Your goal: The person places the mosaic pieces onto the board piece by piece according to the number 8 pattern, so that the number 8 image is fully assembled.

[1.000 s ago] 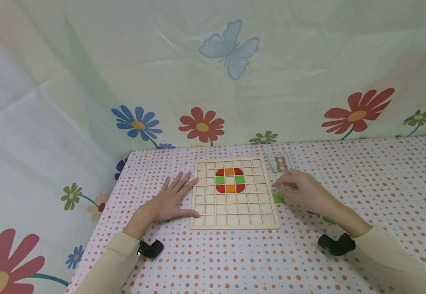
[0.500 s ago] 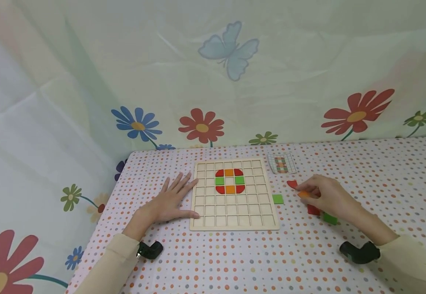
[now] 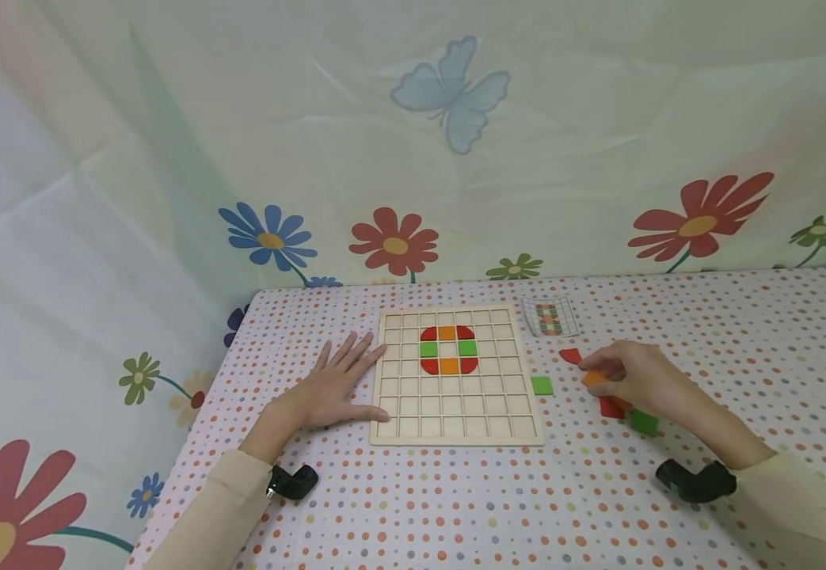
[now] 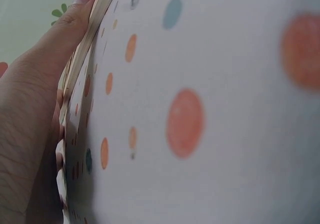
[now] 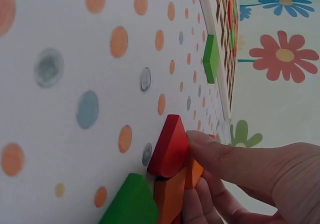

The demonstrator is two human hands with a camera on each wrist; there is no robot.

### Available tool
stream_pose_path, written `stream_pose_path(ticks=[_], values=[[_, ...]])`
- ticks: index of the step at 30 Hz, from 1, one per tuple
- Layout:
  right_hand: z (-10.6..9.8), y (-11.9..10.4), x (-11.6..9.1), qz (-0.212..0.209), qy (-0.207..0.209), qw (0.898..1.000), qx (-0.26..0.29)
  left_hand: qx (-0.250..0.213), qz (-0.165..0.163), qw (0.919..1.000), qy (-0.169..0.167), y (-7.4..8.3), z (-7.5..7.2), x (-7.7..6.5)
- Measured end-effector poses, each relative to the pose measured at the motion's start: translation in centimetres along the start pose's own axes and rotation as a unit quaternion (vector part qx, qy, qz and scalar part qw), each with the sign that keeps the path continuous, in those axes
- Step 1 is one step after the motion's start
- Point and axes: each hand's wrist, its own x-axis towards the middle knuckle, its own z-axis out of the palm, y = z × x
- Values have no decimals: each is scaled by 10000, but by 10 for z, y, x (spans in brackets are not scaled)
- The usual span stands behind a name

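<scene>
An orange tile (image 3: 593,378) is pinched by the right hand (image 3: 644,381), left hand (image 3: 321,397) spread. Through crowding, a red tile (image 5: 171,151) could be knocked.

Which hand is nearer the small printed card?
Right. The right hand is below and right of the printed card in the head view; the left hand is across the board, at its left edge.

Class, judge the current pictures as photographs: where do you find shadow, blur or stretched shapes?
Head view: soft light, the square pale wooden grid board clear; left wrist view: a grey shadow on the white polka-dot tablecloth beside the left hand, a large orange-red printed dot blurred at the right edge; right wrist view: printed orange dots stretched into ovals.
</scene>
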Motion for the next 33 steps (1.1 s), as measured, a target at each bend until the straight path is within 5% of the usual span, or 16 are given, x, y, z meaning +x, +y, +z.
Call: stream_pose_path(ticks=[13, 20, 33], values=[[10, 7, -11, -430, 806, 9956, 201, 3, 27, 10000, 1, 0, -2, 1], [15, -7, -11, -783, 1091, 9893, 576, 3, -28, 10000, 35, -1, -1, 0], [40, -76, 20, -1725, 460, 9764, 1217, -12, -4, 10000, 45, -1, 2, 1]])
